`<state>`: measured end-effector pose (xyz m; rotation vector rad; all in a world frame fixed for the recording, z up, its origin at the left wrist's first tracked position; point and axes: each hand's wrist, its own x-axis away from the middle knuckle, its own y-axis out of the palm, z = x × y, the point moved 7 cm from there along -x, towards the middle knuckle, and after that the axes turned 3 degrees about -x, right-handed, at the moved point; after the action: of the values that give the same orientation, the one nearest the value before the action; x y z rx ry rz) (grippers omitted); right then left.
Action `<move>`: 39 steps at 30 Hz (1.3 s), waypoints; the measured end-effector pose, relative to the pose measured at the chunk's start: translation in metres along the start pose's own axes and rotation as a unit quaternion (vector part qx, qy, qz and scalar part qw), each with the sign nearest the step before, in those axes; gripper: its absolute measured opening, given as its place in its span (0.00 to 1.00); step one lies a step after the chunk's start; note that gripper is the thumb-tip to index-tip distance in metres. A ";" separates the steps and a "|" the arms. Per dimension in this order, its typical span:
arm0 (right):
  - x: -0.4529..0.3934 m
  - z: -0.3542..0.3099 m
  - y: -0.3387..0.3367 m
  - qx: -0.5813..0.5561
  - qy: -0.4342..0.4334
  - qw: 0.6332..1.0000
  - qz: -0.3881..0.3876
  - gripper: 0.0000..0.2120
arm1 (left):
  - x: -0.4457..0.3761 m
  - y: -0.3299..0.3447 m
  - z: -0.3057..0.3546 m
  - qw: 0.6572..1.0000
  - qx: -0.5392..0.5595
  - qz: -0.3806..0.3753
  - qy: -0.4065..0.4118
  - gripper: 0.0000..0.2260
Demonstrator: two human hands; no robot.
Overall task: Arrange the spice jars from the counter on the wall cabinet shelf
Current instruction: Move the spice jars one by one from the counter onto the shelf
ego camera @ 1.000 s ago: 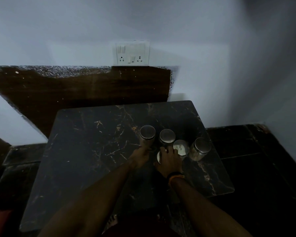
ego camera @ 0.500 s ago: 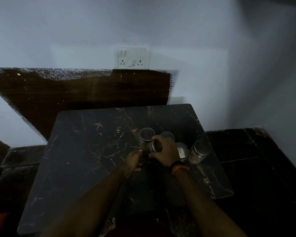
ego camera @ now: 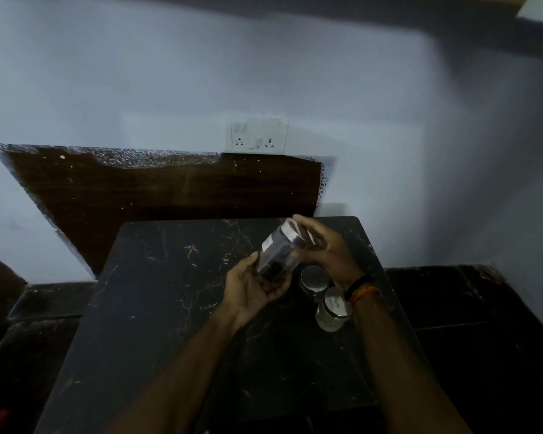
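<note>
Centre frame, above the dark marble counter (ego camera: 157,308): tilted spice jar (ego camera: 278,253) cradled underneath in left hand (ego camera: 253,288), gripped near its lid by right hand (ego camera: 323,249). Lower right of those, two lidded jars (ego camera: 313,278) upright on the counter, close together.

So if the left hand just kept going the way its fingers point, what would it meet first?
The left hand already holds the tilted jar, so that comes first. Beyond it, up and to the right, probably the right hand; depth is unclear.

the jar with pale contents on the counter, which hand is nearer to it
Right. The right hand is just above and behind the jar, its wrist beside the lid. The left hand is farther off to its left.
</note>
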<state>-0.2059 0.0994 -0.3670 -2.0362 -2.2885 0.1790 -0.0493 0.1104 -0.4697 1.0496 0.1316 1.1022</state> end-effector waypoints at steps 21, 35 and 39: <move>-0.092 -0.163 -0.007 -0.132 -0.139 0.977 0.089 0.22 | -0.002 0.133 0.159 0.952 -0.054 -0.122 0.277 0.29; -0.127 -0.305 -0.030 -0.126 -0.223 0.963 0.084 0.19 | 0.028 0.234 0.272 0.914 -0.147 -0.144 0.350 0.28; -0.132 -0.340 -0.037 -0.118 -0.245 0.959 0.080 0.19 | 0.037 0.261 0.295 0.899 -0.185 -0.147 0.368 0.26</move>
<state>-0.1819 -0.0229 -0.0218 -2.5404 -2.5105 0.4945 -0.0384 -0.0326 -0.1010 0.2169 0.6395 1.1387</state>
